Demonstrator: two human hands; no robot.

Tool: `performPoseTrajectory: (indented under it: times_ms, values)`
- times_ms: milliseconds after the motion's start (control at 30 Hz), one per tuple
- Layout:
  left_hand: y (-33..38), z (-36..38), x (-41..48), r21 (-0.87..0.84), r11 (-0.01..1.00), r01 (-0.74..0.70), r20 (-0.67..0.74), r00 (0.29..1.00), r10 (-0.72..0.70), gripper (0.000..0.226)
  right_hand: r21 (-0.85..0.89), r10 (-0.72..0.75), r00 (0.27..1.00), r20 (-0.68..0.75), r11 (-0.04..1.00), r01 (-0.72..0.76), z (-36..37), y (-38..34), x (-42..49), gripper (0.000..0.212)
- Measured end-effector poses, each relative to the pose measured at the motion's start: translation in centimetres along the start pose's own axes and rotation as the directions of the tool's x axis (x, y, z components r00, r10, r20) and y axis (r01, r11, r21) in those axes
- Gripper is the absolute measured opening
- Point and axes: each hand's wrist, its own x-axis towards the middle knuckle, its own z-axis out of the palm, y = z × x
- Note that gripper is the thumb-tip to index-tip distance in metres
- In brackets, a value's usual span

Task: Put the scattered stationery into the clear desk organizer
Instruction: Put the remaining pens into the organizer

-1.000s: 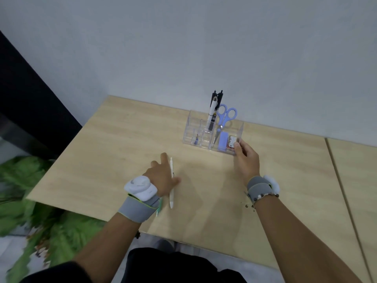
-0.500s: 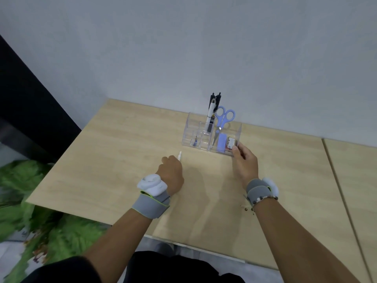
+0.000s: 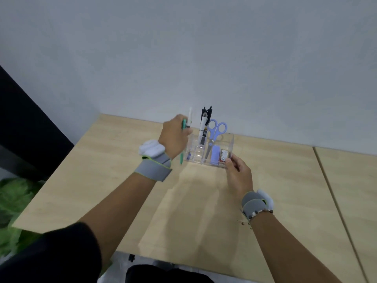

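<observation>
The clear desk organizer [image 3: 230, 142] stands on the wooden desk near the wall. Inside it are blue scissors [image 3: 216, 130], black and white pens [image 3: 204, 125], a blue eraser [image 3: 215, 156] and a small box [image 3: 224, 155]. My left hand [image 3: 174, 138] is raised beside the organizer's left end, shut on a white pen [image 3: 190, 117] and a green pen [image 3: 183, 139], both held nearly upright. My right hand [image 3: 236, 173] grips the organizer's front right corner.
The wooden desk [image 3: 114, 172] meets a second desk at a seam [image 3: 334, 201] on the right. A grey wall rises just behind the organizer. Green plant leaves [image 3: 14, 199] lie below the desk's left edge.
My left hand has lifted the two pens off the desk and carried them up and forward to the organizer's left end. My right hand has stayed on the organizer.
</observation>
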Motion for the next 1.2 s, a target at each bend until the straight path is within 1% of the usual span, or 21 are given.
performPoseTrajectory:
  times_ms: [133, 267, 367, 500, 700, 800, 900, 1000, 1100, 1200]
  values:
    - [2.4, -0.8, 2.9, -0.073, 0.992, -0.099, -0.154, 0.984, 0.087, 0.025, -0.003, -0.003, 1.0, -0.009, 1.0, 0.003, -0.1, 0.0, 0.0, 0.037]
    - [3.8, -0.9, 4.8, -0.142, 0.971, -0.191, -0.219, 0.963, 0.158, 0.021, 0.004, -0.002, 1.0, -0.006, 1.0, 0.002, -0.1, -0.1, 0.1, 0.037]
    - [3.7, -0.1, 5.6, -0.136, 0.967, -0.217, -0.204, 0.961, 0.187, 0.02, 0.012, 0.016, 1.0, -0.002, 1.0, -0.016, -0.2, -0.1, 0.2, 0.035]
    - [2.0, 1.3, 5.8, -0.141, 0.97, -0.198, -0.153, 0.972, 0.176, 0.021, 0.03, 0.032, 0.999, -0.016, 0.999, -0.031, -0.3, -0.3, 0.3, 0.031]
    - [-0.6, 3.1, 5.3, -0.111, 0.989, -0.099, -0.057, 0.994, 0.093, 0.022, 0.017, 0.023, 0.999, -0.044, 1.0, -0.022, 0.1, -0.4, 0.2, 0.029]
    - [-1.2, 3.8, 5.2, -0.073, 0.995, -0.074, -0.015, 0.997, 0.073, 0.021, 0.019, 0.018, 0.997, -0.069, 1.0, -0.017, 0.4, -0.5, 0.1, 0.029]
    - [-1.5, 4.1, 5.1, -0.032, 0.997, -0.069, 0.027, 0.997, 0.069, 0.028, 0.015, 0.014, 0.997, -0.081, 1.0, -0.013, 0.4, -0.7, 0.0, 0.029]
    - [-1.9, 4.2, 4.7, -0.058, 0.994, -0.094, 0.056, 0.994, 0.097, 0.035, 0.007, 0.01, 0.997, -0.075, 1.0, -0.01, 0.4, -0.8, 0.0, 0.03]
    - [-2.8, 4.1, 4.3, -0.081, 0.988, -0.133, 0.027, 0.99, 0.135, 0.044, 0.002, 0.009, 0.997, -0.077, 1.0, -0.009, 0.4, -0.8, -0.1, 0.03]
    - [-4.1, 4.3, 3.3, -0.11, 0.99, -0.094, -0.085, 0.993, 0.085, 0.044, -0.002, 0.019, 0.996, -0.09, 1.0, -0.02, 0.5, -0.8, 0.0, 0.03]
